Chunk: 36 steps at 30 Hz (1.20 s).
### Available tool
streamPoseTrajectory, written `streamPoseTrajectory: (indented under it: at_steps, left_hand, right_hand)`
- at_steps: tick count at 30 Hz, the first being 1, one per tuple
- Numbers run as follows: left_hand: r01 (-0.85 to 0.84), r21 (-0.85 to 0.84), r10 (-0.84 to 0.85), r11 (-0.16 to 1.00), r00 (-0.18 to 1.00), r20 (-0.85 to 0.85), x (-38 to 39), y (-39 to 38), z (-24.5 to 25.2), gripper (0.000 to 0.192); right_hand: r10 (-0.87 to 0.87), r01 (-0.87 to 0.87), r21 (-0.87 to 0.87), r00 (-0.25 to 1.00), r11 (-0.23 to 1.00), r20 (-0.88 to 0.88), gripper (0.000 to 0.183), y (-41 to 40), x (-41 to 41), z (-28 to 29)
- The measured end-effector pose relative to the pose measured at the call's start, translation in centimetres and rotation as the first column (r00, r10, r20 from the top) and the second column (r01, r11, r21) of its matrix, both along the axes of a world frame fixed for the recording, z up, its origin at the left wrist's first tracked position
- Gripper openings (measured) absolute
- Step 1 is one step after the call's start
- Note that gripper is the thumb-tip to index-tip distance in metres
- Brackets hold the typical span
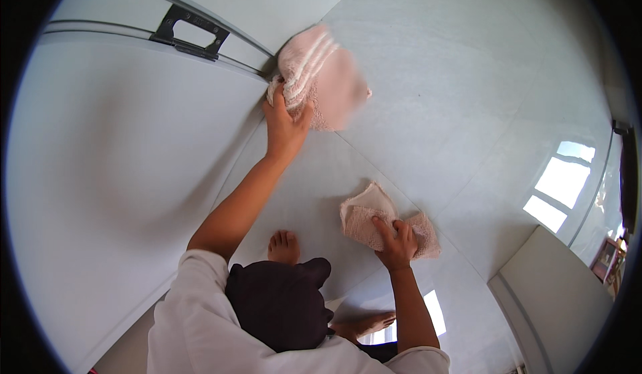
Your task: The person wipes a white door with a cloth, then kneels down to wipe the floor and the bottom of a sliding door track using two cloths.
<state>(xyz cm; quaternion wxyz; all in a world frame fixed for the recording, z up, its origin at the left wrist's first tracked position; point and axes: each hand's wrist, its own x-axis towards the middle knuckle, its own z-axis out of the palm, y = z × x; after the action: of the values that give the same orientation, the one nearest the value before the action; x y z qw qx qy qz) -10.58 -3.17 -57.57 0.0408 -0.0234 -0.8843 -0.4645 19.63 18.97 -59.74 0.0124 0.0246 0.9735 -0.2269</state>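
Note:
My left hand [287, 127] grips a fluffy pink cloth [343, 80] with white stripes. The cloth lies bunched at the corner of a pale panelled unit, and its right side is blurred. Nearer to me, my right hand [398, 243] holds a second pink cloth [365, 223]. That one is crumpled on the tile floor [451, 113], with a corner fold standing up and more fabric showing to the right of my fingers.
The pale panelled unit [150, 138] runs along my left, with a black metal bracket [193, 33] between its panels. A pale box-shaped piece of furniture [549, 283] stands at the lower right. My bare feet [284, 246] are on the glossy floor, which reflects window light.

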Motion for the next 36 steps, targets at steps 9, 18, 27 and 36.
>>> streamPoseTrajectory:
  at_steps: [9,18,27,36]
  left_hand:
    - [0.226,-0.582,-0.321,0.781,0.945,-0.064,-1.9,3.9,1.1,0.080]
    - [0.176,-0.510,-0.407,0.842,0.828,-0.385,-16.6,14.7,-3.9,0.070]
    - [0.429,-0.135,-0.446,0.893,0.810,-0.380,-7.3,15.3,1.2,0.076]
    - [0.205,-0.327,-0.322,0.923,0.876,-0.360,-6.6,10.4,-4.5,0.075]
  right_hand:
    - [-0.009,0.013,0.020,0.982,1.000,-0.190,0.060,0.2,-0.3,-0.5]
    - [0.001,-0.001,0.001,0.968,1.000,-0.253,0.067,-0.2,-0.7,-0.2]
    - [0.057,-0.057,-0.079,0.998,0.995,0.005,0.072,1.4,-2.8,2.4]
    - [-0.523,0.522,0.128,0.852,0.843,-0.032,0.053,17.5,-26.1,2.8]
